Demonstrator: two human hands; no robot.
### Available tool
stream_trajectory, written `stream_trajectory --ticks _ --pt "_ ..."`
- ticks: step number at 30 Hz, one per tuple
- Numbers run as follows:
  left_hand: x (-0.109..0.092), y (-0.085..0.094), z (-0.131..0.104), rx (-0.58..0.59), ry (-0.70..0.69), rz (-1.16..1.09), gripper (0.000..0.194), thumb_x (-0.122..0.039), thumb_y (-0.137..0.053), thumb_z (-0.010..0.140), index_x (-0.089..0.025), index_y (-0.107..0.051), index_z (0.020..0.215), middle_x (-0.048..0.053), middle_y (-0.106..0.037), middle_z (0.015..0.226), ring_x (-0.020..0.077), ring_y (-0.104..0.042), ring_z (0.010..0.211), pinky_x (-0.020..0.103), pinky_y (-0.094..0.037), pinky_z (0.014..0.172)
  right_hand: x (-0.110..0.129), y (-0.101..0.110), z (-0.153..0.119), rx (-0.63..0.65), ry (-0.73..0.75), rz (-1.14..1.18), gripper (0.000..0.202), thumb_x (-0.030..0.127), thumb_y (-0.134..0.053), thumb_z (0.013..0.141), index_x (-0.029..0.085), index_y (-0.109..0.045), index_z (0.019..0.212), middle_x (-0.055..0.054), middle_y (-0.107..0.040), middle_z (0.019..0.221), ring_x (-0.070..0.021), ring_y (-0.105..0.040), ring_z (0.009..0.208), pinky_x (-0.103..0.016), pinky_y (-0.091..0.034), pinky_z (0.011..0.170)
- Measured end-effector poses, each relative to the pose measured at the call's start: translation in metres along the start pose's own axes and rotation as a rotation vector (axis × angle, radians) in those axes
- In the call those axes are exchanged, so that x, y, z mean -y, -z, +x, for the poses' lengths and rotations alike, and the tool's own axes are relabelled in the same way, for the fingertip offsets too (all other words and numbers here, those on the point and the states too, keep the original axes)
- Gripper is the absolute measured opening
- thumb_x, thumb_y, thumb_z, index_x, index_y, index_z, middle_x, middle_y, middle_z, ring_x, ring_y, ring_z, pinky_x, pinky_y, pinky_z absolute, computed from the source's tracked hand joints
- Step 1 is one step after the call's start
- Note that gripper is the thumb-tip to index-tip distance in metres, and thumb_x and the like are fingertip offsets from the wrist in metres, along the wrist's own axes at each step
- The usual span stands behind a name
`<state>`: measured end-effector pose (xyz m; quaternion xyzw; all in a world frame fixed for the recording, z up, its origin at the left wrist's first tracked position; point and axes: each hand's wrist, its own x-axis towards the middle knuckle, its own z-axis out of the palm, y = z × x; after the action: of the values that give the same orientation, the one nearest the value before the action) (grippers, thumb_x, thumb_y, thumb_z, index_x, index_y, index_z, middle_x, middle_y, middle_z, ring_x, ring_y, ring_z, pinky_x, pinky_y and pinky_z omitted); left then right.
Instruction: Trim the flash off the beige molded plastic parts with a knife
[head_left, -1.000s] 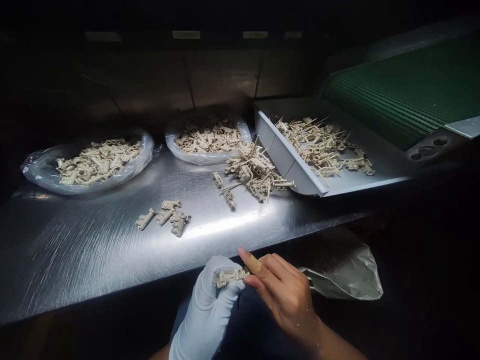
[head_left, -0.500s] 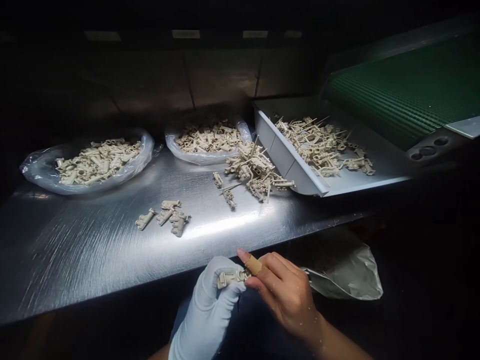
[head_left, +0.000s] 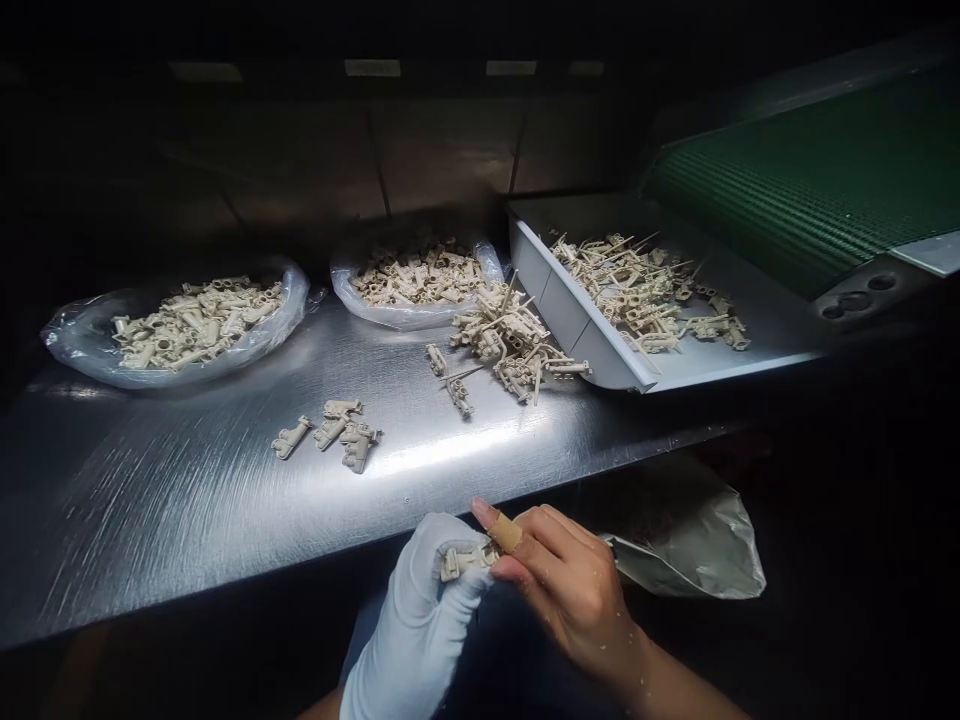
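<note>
My left hand [head_left: 412, 620], in a white glove, grips a small beige plastic part [head_left: 459, 564] in front of the table edge. At the part's right end is my bare right hand [head_left: 574, 580], its index finger wrapped in tan tape. That index finger reaches over the part while the thumb lies beside it. The other right fingers are curled; whatever they hold is hidden. A small group of beige plastic parts [head_left: 358, 446] lies on the metal table [head_left: 225, 500] ahead of my hands. Farther back is a pile of similar parts with thin sprues [head_left: 517, 345].
Two clear plastic bags of beige parts, the left bag [head_left: 82, 335] and the middle bag [head_left: 405, 318], stand at the back. A grey tray [head_left: 585, 310] holds more sprued parts, beside a green conveyor belt [head_left: 795, 180]. A plastic bag [head_left: 705, 540] hangs below the table's right front edge.
The part in my left hand has shifted slightly to the right and turned a little. Both hands otherwise keep nearly the same place.
</note>
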<state>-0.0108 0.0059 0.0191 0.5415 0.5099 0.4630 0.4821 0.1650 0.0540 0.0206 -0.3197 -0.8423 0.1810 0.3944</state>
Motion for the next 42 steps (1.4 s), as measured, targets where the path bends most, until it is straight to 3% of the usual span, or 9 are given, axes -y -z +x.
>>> stream_trajectory --ticks 8,13,17,20,23,27,32,36,42 --pt "0.004 0.005 0.002 0.076 0.283 -0.191 0.027 -0.042 -0.062 0.103 -0.022 -0.059 0.085 -0.003 -0.056 0.084 0.0153 -0.053 0.079 0.027 -0.048 0.079 0.001 0.002 0.0 0.018 0.001 0.087 0.033 0.032 -0.051 0.11 0.019 -0.067 0.136 -0.002 -0.065 0.074 -0.0156 -0.056 0.064 -0.028 -0.044 0.058" --pt "0.004 0.004 0.004 0.045 0.181 -0.247 0.022 -0.038 -0.068 0.1 -0.022 -0.068 0.086 -0.001 -0.059 0.087 0.0155 -0.057 0.081 0.027 -0.05 0.08 0.004 0.003 0.004 0.016 -0.426 0.423 0.039 0.057 -0.06 0.101 0.021 -0.075 0.102 0.0 -0.063 0.071 -0.0126 -0.053 0.058 -0.023 -0.044 0.053" --pt "0.002 0.004 0.003 -0.117 0.132 -0.245 0.018 -0.04 -0.072 0.097 -0.023 -0.074 0.091 0.002 -0.067 0.1 0.0191 -0.063 0.09 0.029 -0.054 0.086 0.005 0.0 0.003 0.089 -0.63 0.54 0.04 0.057 -0.063 0.099 0.02 -0.071 0.086 0.003 -0.055 0.065 -0.0118 -0.049 0.057 -0.022 -0.044 0.053" --pt "0.002 0.003 0.0 -0.204 0.129 -0.182 0.02 -0.041 -0.064 0.101 -0.024 -0.076 0.101 0.002 -0.073 0.095 0.019 -0.065 0.085 0.03 -0.055 0.085 0.003 -0.002 -0.001 0.027 -0.542 0.48 0.035 0.051 -0.056 0.104 0.022 -0.073 0.113 -0.001 -0.065 0.08 -0.0149 -0.061 0.068 -0.024 -0.053 0.061" --pt "0.001 0.004 -0.002 -0.121 0.075 -0.111 0.026 -0.039 -0.055 0.107 -0.026 -0.076 0.112 0.003 -0.075 0.096 0.02 -0.068 0.086 0.032 -0.056 0.087 0.003 -0.001 -0.002 -0.024 -0.35 0.359 0.036 0.037 -0.045 0.111 0.026 -0.069 0.135 -0.003 -0.069 0.085 -0.0169 -0.066 0.077 -0.028 -0.056 0.071" --pt "-0.007 0.005 0.0 0.002 -0.066 -0.032 0.035 -0.042 -0.046 0.11 -0.031 -0.078 0.116 0.004 -0.075 0.096 0.0213 -0.069 0.089 0.032 -0.057 0.087 0.008 -0.003 0.0 -0.053 -0.24 0.325 0.03 0.021 -0.049 0.108 0.024 -0.072 0.127 -0.004 -0.076 0.09 -0.0167 -0.069 0.078 -0.028 -0.058 0.072" --pt "-0.015 0.005 0.0 -0.04 -0.042 -0.035 0.033 -0.047 -0.05 0.107 -0.032 -0.08 0.105 0.004 -0.073 0.093 0.021 -0.066 0.081 0.031 -0.058 0.077 0.011 -0.01 -0.002 -0.194 -0.335 0.335 0.007 0.023 -0.062 0.102 0.024 -0.069 0.104 0.0 -0.074 0.085 -0.0143 -0.073 0.075 -0.021 -0.061 0.068" --pt "-0.015 0.003 -0.001 -0.093 -0.01 -0.049 0.038 -0.05 -0.055 0.104 -0.027 -0.077 0.083 0.004 -0.068 0.081 0.0209 -0.062 0.073 0.032 -0.057 0.071 0.009 -0.01 -0.002 -0.229 -0.281 0.269 0.007 0.02 -0.062 0.101 0.023 -0.065 0.097 0.001 -0.071 0.081 -0.0135 -0.071 0.072 -0.022 -0.059 0.067" --pt "-0.015 0.002 0.002 -0.08 0.018 -0.066 0.04 -0.052 -0.055 0.103 -0.026 -0.072 0.077 0.004 -0.065 0.078 0.0215 -0.06 0.071 0.033 -0.057 0.069 0.01 -0.007 0.0 -0.206 -0.233 0.247 0.009 0.015 -0.062 0.1 0.023 -0.063 0.095 0.0 -0.07 0.079 -0.0148 -0.069 0.07 -0.025 -0.058 0.066"
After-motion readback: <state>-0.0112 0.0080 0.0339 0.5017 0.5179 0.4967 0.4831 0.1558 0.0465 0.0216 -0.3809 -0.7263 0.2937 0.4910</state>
